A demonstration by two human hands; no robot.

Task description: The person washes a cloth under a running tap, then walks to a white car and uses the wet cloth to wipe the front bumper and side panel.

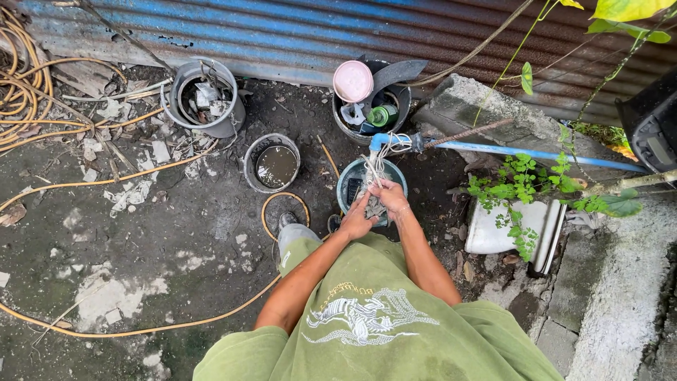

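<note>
My left hand [356, 220] and my right hand [391, 197] meet over a small teal bucket [347, 185], both closed on a wet grey cloth [374, 207] between them. A blue tap [379, 141] with white string tied around it hangs just above the bucket. The cloth sits under the tap's spout; water flow is too fine to make out. My green shirt fills the bottom of the view.
A tin of dark water [272, 164] and a grey bucket of scraps [204, 95] stand to the left. A black tub with a pink lid [352, 80] sits behind the tap. An orange hose [106, 180] snakes across the wet ground. A concrete block [486, 116], a blue pipe [536, 153] and weeds lie to the right.
</note>
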